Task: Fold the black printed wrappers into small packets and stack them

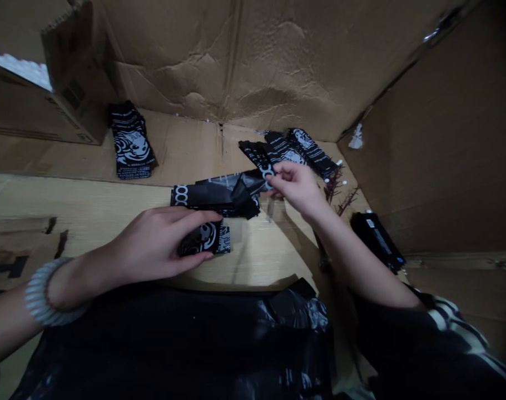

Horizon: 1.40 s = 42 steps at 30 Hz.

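My left hand (pixel 157 241), with a coiled band on its wrist, curls over a small stack of black printed packets (pixel 203 238); thumb and fingers rest along its sides. My right hand (pixel 294 186) pinches the end of a flat black packet (pixel 240 186) marked with pale rings. That packet slants down to the left, over a dark pile of packets (pixel 236 211) on the pale work surface (pixel 253 261). The packet's far end overlaps the pile, so where it stops is hard to see. Part of the left-hand stack is hidden under my palm.
Bundles of similar packets (pixel 132 141) stand at the back left, with more bundles (pixel 307 150) at the back right. An open cardboard box (pixel 73 105) is at the left. Cardboard walls (pixel 269 61) rise behind. A black plastic bag (pixel 186 339) covers the front. Dark twigs (pixel 334 189) lie at the right.
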Each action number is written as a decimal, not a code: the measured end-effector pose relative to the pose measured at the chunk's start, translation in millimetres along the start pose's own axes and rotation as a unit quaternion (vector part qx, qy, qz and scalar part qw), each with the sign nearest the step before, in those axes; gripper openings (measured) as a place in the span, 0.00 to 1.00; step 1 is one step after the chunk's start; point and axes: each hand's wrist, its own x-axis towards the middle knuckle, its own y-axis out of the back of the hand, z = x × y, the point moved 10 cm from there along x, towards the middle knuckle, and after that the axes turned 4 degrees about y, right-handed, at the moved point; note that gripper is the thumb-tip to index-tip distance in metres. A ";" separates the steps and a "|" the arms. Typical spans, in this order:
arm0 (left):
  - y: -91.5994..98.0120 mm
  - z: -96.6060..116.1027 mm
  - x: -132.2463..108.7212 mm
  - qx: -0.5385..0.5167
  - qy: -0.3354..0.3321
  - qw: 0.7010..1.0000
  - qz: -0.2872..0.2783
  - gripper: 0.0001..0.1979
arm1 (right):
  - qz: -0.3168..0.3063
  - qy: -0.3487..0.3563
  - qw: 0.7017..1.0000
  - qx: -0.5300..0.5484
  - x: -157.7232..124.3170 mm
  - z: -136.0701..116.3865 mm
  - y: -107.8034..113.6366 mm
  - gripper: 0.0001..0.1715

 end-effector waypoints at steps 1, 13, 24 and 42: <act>0.3 -1.7 -1.0 -0.005 0.004 1.000 -0.002 0.23 | 0.026 0.067 0.996 -0.049 0.1 -19.7 9.4 0.11; 7.8 -15.6 -10.0 -0.087 0.054 0.995 0.008 0.27 | 0.092 0.299 0.895 -0.320 -35.4 -156.9 56.8 0.07; 14.5 -19.3 -19.8 -0.091 0.055 0.994 0.025 0.26 | 0.087 0.033 0.986 0.136 -51.0 -58.9 65.9 0.10; -16.9 -16.7 0.1 0.033 0.078 0.994 -0.070 0.34 | 0.023 -0.141 0.963 0.231 -106.9 36.4 -32.6 0.21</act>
